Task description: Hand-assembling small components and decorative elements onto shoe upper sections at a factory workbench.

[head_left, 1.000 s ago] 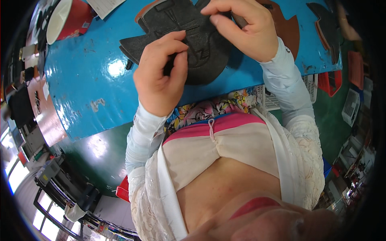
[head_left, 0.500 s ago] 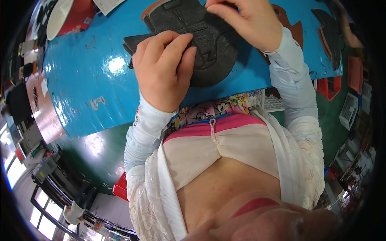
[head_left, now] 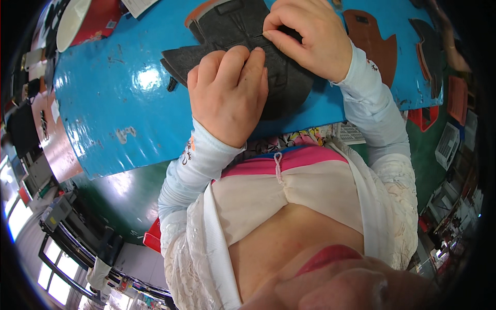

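Note:
A dark grey-black leather-like piece [head_left: 217, 26] with raised lines and an orange-brown edge lies on the blue table, its rounded end toward me. My left hand [head_left: 227, 95] rests over its middle, fingers curled and thumb pressed in close to the forefinger against the surface. Just right of it, my right hand [head_left: 312, 41] is closed in a pinch, thumb and forefinger meeting at the piece's surface. Whatever sits between those fingertips is too small to make out. Both hands cover part of the piece.
The blue table [head_left: 103, 124] holds a brown cut leather piece [head_left: 380, 57] to the right and dark pieces with brown edges [head_left: 429, 57] beyond it. A red-and-white tub [head_left: 93, 20] lies far left. Red baskets [head_left: 423, 118] are below the right edge. Someone's blurred arm [head_left: 454, 54] shows far right.
My left hand has moved right along the dark piece, bringing its fingertips closer to my right hand. The right hand has come slightly nearer, still pinched. The dark piece has shifted slightly.

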The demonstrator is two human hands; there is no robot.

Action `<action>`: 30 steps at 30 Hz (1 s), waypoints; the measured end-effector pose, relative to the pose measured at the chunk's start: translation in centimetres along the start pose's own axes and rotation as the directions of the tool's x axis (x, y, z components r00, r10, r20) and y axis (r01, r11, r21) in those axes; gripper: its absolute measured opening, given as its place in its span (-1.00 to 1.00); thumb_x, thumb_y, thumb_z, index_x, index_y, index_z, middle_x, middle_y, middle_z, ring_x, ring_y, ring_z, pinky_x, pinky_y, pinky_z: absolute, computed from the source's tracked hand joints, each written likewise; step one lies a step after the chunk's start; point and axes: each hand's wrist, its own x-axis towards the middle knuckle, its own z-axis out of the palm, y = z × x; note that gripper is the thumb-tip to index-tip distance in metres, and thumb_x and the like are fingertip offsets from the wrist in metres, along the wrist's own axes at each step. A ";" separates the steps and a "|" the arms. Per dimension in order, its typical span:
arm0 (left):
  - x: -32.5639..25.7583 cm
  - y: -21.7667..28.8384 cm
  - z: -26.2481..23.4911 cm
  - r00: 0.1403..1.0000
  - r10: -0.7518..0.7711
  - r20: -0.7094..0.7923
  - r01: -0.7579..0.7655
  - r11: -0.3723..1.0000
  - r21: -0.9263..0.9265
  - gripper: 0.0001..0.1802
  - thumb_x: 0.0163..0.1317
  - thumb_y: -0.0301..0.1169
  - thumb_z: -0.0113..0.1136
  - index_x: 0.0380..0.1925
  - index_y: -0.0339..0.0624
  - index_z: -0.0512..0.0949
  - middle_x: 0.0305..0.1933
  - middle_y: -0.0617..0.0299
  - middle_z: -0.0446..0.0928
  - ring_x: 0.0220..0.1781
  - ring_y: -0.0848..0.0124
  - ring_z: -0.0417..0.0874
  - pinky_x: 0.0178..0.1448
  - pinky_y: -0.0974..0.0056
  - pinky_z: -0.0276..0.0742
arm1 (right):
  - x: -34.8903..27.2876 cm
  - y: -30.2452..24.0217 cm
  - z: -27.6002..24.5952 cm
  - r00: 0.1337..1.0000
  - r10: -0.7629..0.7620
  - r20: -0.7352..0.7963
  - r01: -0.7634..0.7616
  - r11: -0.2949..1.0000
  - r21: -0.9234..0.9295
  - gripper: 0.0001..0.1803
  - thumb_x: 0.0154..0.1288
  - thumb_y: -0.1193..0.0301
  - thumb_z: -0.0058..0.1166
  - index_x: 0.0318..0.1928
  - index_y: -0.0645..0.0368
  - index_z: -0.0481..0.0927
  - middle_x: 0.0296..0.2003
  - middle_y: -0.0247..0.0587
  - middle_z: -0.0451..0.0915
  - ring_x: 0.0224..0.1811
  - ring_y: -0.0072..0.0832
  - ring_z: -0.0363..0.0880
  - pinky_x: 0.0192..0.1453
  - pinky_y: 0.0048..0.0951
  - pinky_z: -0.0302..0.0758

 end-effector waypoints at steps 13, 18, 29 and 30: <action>1.5 -1.8 -0.3 0.999 0.042 0.007 -0.040 0.981 -0.191 -0.65 -0.08 -0.48 0.34 -0.19 -0.15 0.61 -0.30 0.24 0.50 -0.32 0.27 0.53 -0.27 0.25 0.41 | -0.1 0.3 0.0 0.998 -0.048 -0.028 0.047 0.998 -0.035 -0.93 0.12 0.42 0.16 -0.38 0.08 0.54 -0.36 -0.29 0.50 -0.29 -0.29 0.45 -0.21 -0.32 0.34; 2.0 -1.3 0.1 0.995 0.070 0.068 -0.067 0.996 -0.053 -0.72 -0.02 -0.46 0.29 -0.22 -0.16 0.62 -0.39 0.29 0.43 -0.42 0.32 0.47 -0.36 0.26 0.40 | -0.2 0.0 -0.1 0.999 -0.030 -0.024 0.029 0.999 -0.021 -0.93 0.09 0.47 0.14 -0.36 0.11 0.55 -0.36 -0.26 0.50 -0.29 -0.27 0.47 -0.18 -0.28 0.38; 2.2 -1.0 -0.6 0.985 0.037 0.171 -0.024 0.997 -0.080 -0.67 -0.01 -0.59 0.27 -0.15 -0.25 0.61 -0.33 0.17 0.47 -0.35 0.22 0.51 -0.28 0.21 0.43 | -1.1 1.2 0.6 0.981 -0.136 -0.136 0.125 0.989 -0.080 -0.83 -0.09 0.63 0.17 -0.42 0.12 0.62 -0.28 -0.32 0.58 -0.21 -0.34 0.54 -0.20 -0.39 0.50; 2.2 -0.9 -0.7 0.983 0.032 0.181 -0.019 0.997 -0.077 -0.68 0.00 -0.59 0.26 -0.15 -0.25 0.61 -0.33 0.17 0.47 -0.35 0.22 0.51 -0.28 0.21 0.43 | -1.2 1.1 0.7 0.983 -0.136 -0.119 0.122 0.985 -0.123 -0.87 -0.06 0.58 0.17 -0.43 0.10 0.61 -0.28 -0.34 0.58 -0.21 -0.34 0.53 -0.16 -0.37 0.50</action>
